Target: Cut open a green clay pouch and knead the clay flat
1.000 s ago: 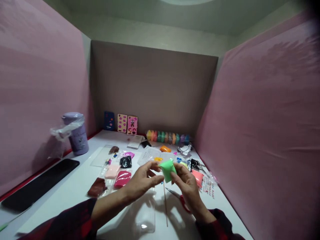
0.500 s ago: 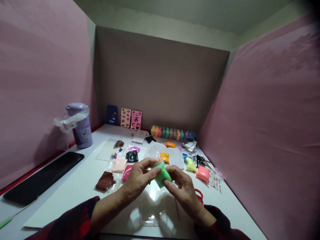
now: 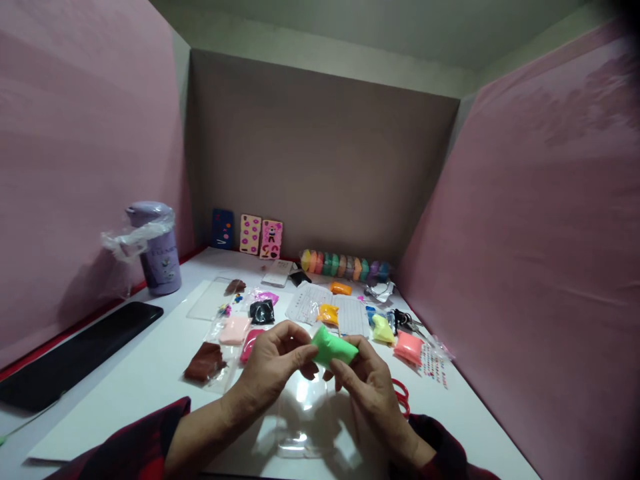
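Both my hands hold a lump of bright green clay (image 3: 333,348) above the white table (image 3: 150,373). My left hand (image 3: 273,363) pinches its left end with thumb and fingers closed. My right hand (image 3: 367,383) grips its right end from below. Beneath the hands lies a clear plastic sheet (image 3: 300,427). Red scissors (image 3: 400,397) peek out just right of my right hand.
Small bags of clay lie behind the hands: brown (image 3: 204,362), pink (image 3: 235,329), black (image 3: 262,311), orange (image 3: 328,314), yellow (image 3: 381,329), salmon (image 3: 409,347). A purple cup (image 3: 159,250) and black phone (image 3: 75,357) sit left. A row of coloured tubs (image 3: 345,265) lines the back wall.
The green clay went from a pointed lump held higher to a stretched, flatter piece held lower between both hands. The view tilted down slightly.
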